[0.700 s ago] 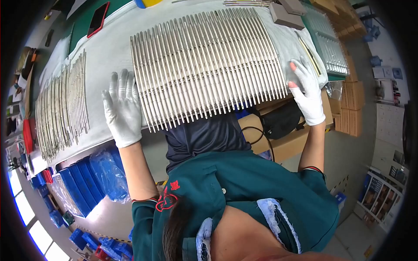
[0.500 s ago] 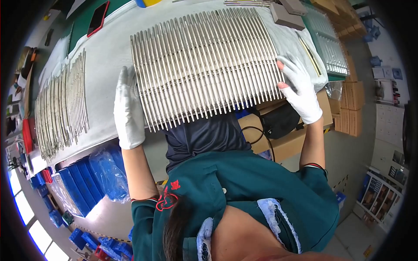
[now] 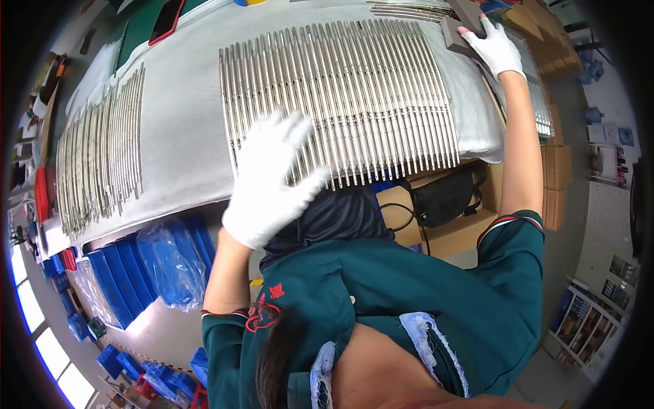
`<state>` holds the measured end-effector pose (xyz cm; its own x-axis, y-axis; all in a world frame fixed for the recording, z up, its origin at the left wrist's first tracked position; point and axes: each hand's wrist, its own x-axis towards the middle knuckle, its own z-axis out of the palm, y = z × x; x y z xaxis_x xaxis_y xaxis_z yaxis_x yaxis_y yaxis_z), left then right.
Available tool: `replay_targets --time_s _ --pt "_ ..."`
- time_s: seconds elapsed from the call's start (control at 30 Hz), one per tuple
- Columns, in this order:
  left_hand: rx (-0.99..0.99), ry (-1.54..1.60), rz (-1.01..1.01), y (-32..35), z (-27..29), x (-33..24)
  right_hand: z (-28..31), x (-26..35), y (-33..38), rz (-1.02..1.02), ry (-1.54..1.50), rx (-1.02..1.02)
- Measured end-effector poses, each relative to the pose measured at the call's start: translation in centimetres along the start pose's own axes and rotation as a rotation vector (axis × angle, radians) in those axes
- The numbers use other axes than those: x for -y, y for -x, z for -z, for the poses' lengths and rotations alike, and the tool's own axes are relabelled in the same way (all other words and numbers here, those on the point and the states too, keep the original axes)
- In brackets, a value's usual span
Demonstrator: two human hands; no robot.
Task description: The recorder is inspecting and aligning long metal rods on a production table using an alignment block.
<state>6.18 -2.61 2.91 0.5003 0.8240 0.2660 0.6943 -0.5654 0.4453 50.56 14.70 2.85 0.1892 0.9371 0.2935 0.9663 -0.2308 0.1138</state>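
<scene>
A wide row of slim silvery metal rods (image 3: 340,102) lies side by side on a pale cloth in front of me. My left hand (image 3: 272,180), in a white glove, is over the near left part of this row with its fingers apart. It is slightly blurred, and I cannot tell whether it touches the rods. At the far right, my right hand (image 3: 496,51) reaches to the end of a grey block (image 3: 455,37), thumb and fingers spread. Its glove leaves some fingertips bare. A second grey block (image 3: 470,13) lies just behind, partly covered by that hand.
Another group of thin rods (image 3: 102,150) lies on the cloth (image 3: 178,123) at the left. More rods (image 3: 412,11) lie at the far edge, near a red-edged phone (image 3: 165,22). Below the table are blue bins (image 3: 122,283) and a carton holding a black bag (image 3: 446,198).
My right hand has left the right end of the rod row and moved far right to the grey blocks. My left hand has moved from the row's left side to over its near part.
</scene>
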Motion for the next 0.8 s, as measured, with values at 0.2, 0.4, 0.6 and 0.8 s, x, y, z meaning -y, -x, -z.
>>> replay_targets --time_s 0.2,0.4,0.6,0.8 --pt "0.148 0.041 -0.135 -2.7 -3.6 -4.3 0.8 -0.2 -0.5 -0.003 -0.131 -0.156" --pt "0.053 -0.109 -0.143 -2.2 -5.6 -4.5 4.8 9.2 7.9 0.318 -0.999 0.116" --pt "0.019 -0.008 -0.149 -1.7 -5.9 -5.1 4.1 10.6 10.6 0.54 -0.479 0.067" --pt "-0.001 0.101 -0.165 -1.8 -4.6 -5.2 5.1 10.4 10.1 0.544 -0.56 0.117"
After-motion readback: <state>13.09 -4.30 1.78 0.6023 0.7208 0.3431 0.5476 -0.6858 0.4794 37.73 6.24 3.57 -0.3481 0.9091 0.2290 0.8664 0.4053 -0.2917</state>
